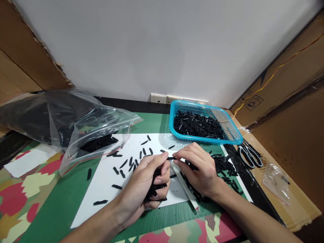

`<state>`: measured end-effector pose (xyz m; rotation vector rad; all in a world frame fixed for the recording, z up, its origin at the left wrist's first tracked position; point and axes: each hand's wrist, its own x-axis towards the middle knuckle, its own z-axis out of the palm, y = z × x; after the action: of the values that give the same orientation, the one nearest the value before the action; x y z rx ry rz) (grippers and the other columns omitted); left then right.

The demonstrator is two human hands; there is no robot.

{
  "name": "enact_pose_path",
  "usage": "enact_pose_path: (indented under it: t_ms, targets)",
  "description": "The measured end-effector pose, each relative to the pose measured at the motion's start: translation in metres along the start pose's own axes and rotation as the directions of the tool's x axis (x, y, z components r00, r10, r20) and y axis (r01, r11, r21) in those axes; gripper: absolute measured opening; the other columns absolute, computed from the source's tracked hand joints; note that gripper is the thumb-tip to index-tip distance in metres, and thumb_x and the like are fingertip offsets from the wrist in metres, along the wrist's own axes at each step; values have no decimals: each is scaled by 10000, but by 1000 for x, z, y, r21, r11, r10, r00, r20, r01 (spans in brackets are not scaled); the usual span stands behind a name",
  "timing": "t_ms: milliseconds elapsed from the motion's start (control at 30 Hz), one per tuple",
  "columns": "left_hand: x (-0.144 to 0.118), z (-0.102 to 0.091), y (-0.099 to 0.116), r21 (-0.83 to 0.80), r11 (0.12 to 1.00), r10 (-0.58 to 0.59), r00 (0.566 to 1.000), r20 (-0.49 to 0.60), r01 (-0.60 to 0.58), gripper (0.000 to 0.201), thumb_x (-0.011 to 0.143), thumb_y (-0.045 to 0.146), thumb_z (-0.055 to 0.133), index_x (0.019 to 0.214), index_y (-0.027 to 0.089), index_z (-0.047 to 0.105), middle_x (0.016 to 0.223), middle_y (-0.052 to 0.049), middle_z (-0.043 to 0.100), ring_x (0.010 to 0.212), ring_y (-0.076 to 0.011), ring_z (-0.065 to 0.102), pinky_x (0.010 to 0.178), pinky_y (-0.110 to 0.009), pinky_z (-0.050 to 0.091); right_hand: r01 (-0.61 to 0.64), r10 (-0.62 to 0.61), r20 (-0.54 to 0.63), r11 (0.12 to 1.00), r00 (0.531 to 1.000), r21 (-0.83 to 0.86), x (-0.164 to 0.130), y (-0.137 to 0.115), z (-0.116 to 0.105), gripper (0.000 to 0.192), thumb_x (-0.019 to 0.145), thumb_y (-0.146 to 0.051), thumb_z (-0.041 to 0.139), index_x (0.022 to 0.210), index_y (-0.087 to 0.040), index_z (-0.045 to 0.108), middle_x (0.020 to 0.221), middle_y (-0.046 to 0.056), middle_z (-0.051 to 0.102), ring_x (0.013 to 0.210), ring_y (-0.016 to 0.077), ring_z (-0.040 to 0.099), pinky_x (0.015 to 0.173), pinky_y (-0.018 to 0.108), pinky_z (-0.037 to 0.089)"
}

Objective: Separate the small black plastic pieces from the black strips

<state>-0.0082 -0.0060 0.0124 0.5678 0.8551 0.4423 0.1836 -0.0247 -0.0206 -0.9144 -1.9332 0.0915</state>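
My left hand (149,182) is curled around a bunch of small black strips (154,189), whose ends poke out below the fingers. Between its thumb and the fingertips of my right hand (198,165) runs one short black strip (172,158), pinched at both ends. Scattered black pieces (131,162) lie on a white sheet (93,189) left of the hands. Beneath and beyond my right hand is a pile of black pieces (225,165). A pale flat stick (186,189) lies between the hands, partly hidden by the right one.
At the back right stands a blue basket (202,139) full of black pieces. A clear zip bag (76,135) with black contents lies open at the left. Scissors (249,156) and a small plastic bag (275,182) rest on cardboard at the right. A wall (141,50) closes off the back.
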Motion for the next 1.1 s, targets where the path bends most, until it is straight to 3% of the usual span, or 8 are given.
enact_pose_path:
  t_ms: [200,300,433,500,600,733,1000,1100]
  targets:
    - [0,1,-3,-3,1000,-1,1000,6,1,480,989,603,580,751,214,429,589,97,308,412,-35,207,348,-118,134,22,-21,13,997,1000,-72,-1,4,-6,132,992,-77,648,1063,-177,696,911,82,747,825,212,640,732,361,527]
    - [0,1,-4,-41,999,5,1000,31,-4,458,1005,577,559,755,218,423,607,95,306,414,-38,211,341,-115,126,50,-68,-62,964,996,-263,2,15,-20,130,966,-90,686,1031,-199,711,894,69,755,836,228,644,779,390,501]
    - [2,0,-6,-81,996,40,999,8,-40,421,1006,530,579,764,220,429,619,95,310,419,-39,233,342,-112,118,-265,94,-305,762,948,-590,7,29,-36,122,981,-250,734,1097,-228,762,1056,115,777,1002,322,625,923,508,422]
    - [3,-1,-6,-91,994,63,998,-8,-63,417,1000,525,590,763,221,431,623,94,318,415,-40,245,342,-117,116,-256,114,-282,801,953,-541,8,28,-37,169,980,-248,733,1146,-222,753,1087,130,763,1010,322,631,901,495,447]
    - [3,-2,-5,-113,991,69,997,-19,-71,415,986,528,611,764,224,435,622,96,318,407,-40,256,344,-124,115,6,-21,-55,964,998,-266,6,14,-29,181,961,-126,715,1119,-212,732,971,94,749,879,255,650,785,410,498]
    - [3,-1,-5,-122,990,65,997,-47,-71,403,978,522,614,766,224,443,615,97,322,401,-40,260,345,-120,125,217,-209,199,976,957,-19,-4,-7,-13,289,980,-66,642,1208,-222,728,982,79,772,833,228,619,726,371,522]
    - [4,-3,-6,-126,991,37,999,-35,-41,409,979,552,605,786,225,450,632,98,311,418,-42,265,348,-116,122,252,-238,221,967,946,-40,-10,-12,-6,256,1055,-86,506,1170,-187,712,996,98,785,851,224,624,733,366,526]
    - [3,-4,-4,-162,986,45,999,-15,-47,388,987,525,605,796,230,439,639,99,309,414,-39,251,355,-126,111,177,-175,124,984,977,-6,-7,-14,-6,256,1019,-32,525,1142,-196,679,936,86,743,826,217,625,726,366,516]
